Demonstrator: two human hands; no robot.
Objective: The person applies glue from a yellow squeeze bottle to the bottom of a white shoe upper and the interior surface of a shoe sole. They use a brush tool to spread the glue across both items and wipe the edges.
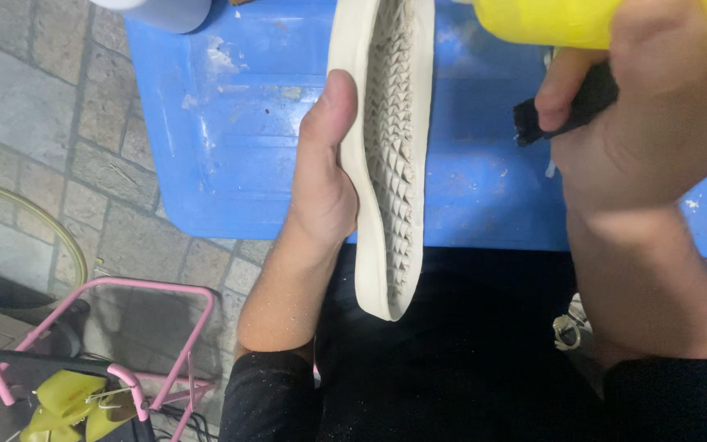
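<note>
My left hand (321, 184) grips a cream-white shoe sole (390, 155) by its left edge, thumb along the rim, with the ridged tread side facing up. The sole stands lengthwise over the blue surface (231, 155) and my lap. My right hand (640, 131) is closed around a small black brush (570, 110), whose dark end points toward the sole from the right without touching it. A yellow container (566, 20) sits just above my right hand at the top edge.
The blue surface has white smears and a white cylindrical object (165, 12) at its top left corner. Stone-tiled floor (34, 123) lies to the left. A pink metal rack (157, 327) with yellow soles (75, 405) stands at the bottom left.
</note>
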